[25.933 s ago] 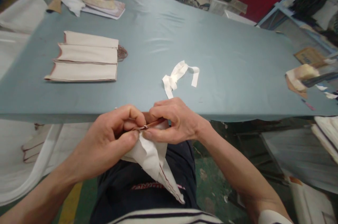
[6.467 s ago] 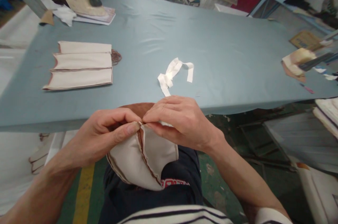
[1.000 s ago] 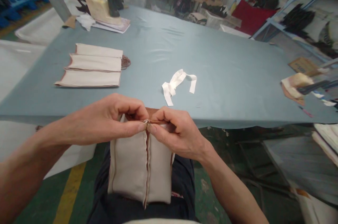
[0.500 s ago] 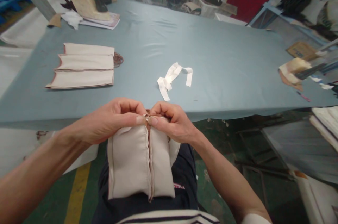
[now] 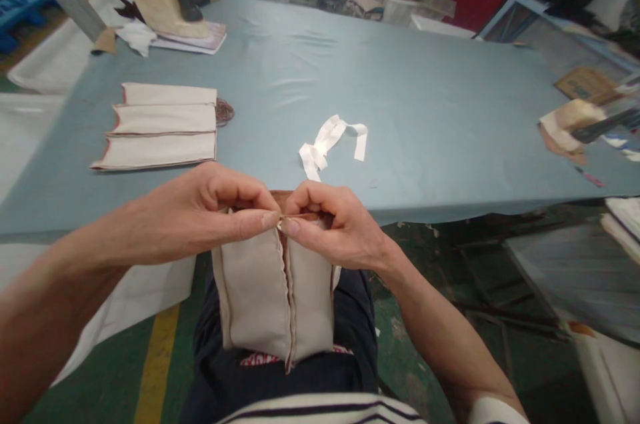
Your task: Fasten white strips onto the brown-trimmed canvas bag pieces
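A cream fabric piece [image 5: 255, 294], sewn like a pouch with a raised seam down its middle, hangs over my lap. My left hand [image 5: 225, 211] pinches its top edge between thumb and finger, just left of the seam. Right beside it, my right hand [image 5: 333, 221] grips the same edge with a closed pinch. The thumb tips nearly meet at the top of the seam. A brown inner side shows behind the fingers. What exactly lies between the fingertips is too small to make out.
Folded cream pieces [image 5: 165, 119] lie on the blue-covered table [image 5: 425, 111], beside a brown cord bundle [image 5: 225, 112]. White strips [image 5: 325, 141] lie in front of my hands. Yellowish foam blocks [image 5: 160, 4] stand back left; another foam block [image 5: 580, 115] sits at the right.
The pouch has lifted slightly off my lap, its lower edge higher, and more brown lining shows at the top. Both hands keep their pinch at the seam.
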The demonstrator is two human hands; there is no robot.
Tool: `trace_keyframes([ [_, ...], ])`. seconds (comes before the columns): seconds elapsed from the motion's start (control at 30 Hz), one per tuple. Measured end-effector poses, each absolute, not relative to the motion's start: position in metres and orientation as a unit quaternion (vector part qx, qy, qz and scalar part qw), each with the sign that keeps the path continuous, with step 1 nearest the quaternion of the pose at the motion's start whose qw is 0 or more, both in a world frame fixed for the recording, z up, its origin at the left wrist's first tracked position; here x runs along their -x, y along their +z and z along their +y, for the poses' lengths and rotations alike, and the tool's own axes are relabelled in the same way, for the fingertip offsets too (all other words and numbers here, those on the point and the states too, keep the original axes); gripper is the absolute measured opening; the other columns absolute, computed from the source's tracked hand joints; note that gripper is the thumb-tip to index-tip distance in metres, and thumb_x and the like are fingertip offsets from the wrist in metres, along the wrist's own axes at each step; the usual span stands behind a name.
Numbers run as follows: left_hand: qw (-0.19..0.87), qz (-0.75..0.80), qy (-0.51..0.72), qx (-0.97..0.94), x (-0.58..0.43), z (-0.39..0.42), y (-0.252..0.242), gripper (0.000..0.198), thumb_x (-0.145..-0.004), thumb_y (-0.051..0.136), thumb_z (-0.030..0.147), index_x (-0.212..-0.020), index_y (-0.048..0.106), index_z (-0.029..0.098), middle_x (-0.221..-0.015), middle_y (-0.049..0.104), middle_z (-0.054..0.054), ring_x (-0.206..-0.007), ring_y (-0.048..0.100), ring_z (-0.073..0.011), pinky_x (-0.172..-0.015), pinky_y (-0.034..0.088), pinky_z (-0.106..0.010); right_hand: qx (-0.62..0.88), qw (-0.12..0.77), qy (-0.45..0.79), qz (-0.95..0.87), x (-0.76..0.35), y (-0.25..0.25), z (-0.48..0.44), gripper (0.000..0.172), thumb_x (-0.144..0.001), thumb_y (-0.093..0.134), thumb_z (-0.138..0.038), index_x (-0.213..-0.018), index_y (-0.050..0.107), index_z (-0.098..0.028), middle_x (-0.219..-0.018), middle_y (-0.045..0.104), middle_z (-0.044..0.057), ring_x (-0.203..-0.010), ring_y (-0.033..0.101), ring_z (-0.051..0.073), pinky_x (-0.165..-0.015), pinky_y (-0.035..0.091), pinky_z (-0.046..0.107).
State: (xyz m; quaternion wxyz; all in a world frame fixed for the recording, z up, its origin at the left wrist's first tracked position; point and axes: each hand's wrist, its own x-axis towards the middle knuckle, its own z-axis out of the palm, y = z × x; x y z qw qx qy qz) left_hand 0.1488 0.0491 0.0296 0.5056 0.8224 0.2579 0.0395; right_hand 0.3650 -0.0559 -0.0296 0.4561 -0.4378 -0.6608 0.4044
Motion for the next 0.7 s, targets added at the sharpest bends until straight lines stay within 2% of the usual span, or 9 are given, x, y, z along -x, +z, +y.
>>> trace_keyframes([
  [0.27, 0.489, 0.274, 0.055, -0.827, -0.151, 0.043, 0.021, 0.032, -0.093, 0.069, 0.046, -0.082, 0.086, 0.02, -0.068, 0.069, 0.001, -0.062, 0.055, -0.014, -0.054, 0.04, -0.019, 0.451, 0.459, 0.402, -0.651, -0.366, -0.036, -0.058, 0.029, -0.098, 0.075, -0.042, -0.085, 0.059, -0.022, -0.068, 0.048, -0.008, -0.063, 0.042, 0.01, -0.06, 0.032, 0.026],
  [0.43, 0.544, 0.262, 0.035, -0.797, -0.146, 0.044, 0.018, 0.041, -0.098, 0.07, 0.055, -0.086, 0.085, 0.02, -0.074, 0.073, -0.001, -0.067, 0.058, -0.0155, -0.057, 0.045, -0.019, 0.449, 0.455, 0.39, -0.662, -0.367, -0.038, -0.058, 0.024, -0.101, 0.072, -0.042, -0.092, 0.063, -0.022, -0.076, 0.06, -0.005, -0.068, 0.052, 0.012, -0.066, 0.042, 0.027],
  [0.53, 0.518, 0.278, 0.056, -0.807, -0.142, 0.04, 0.015, 0.045, -0.1, 0.068, 0.059, -0.085, 0.082, 0.019, -0.072, 0.071, 0.0, -0.065, 0.057, -0.015, -0.054, 0.041, -0.02, 0.453, 0.489, 0.257, -0.699, -0.364, -0.038, -0.06, 0.015, -0.101, 0.073, -0.034, -0.096, 0.067, -0.022, -0.094, 0.073, 0.003, -0.087, 0.065, 0.018, -0.083, 0.052, 0.033],
  [0.6, 0.486, 0.292, 0.084, -0.819, -0.141, 0.034, 0.013, 0.047, -0.102, 0.066, 0.06, -0.086, 0.083, 0.019, -0.071, 0.071, 0.0, -0.065, 0.057, -0.0151, -0.055, 0.04, -0.02, 0.472, 0.494, 0.146, -0.716, -0.361, -0.035, -0.063, 0.011, -0.101, 0.074, -0.027, -0.092, 0.068, -0.022, -0.098, 0.077, 0.006, -0.095, 0.068, 0.021, -0.09, 0.052, 0.037],
  [0.7, 0.434, 0.304, 0.126, -0.839, -0.143, 0.023, 0.013, 0.042, -0.103, 0.063, 0.055, -0.09, 0.085, 0.021, -0.073, 0.075, 0.001, -0.066, 0.06, -0.0159, -0.058, 0.042, -0.022, 0.504, 0.475, 0.113, -0.713, -0.354, -0.032, -0.07, 0.016, -0.102, 0.069, -0.022, -0.086, 0.068, -0.023, -0.086, 0.076, 0.003, -0.083, 0.066, 0.019, -0.08, 0.049, 0.034],
])
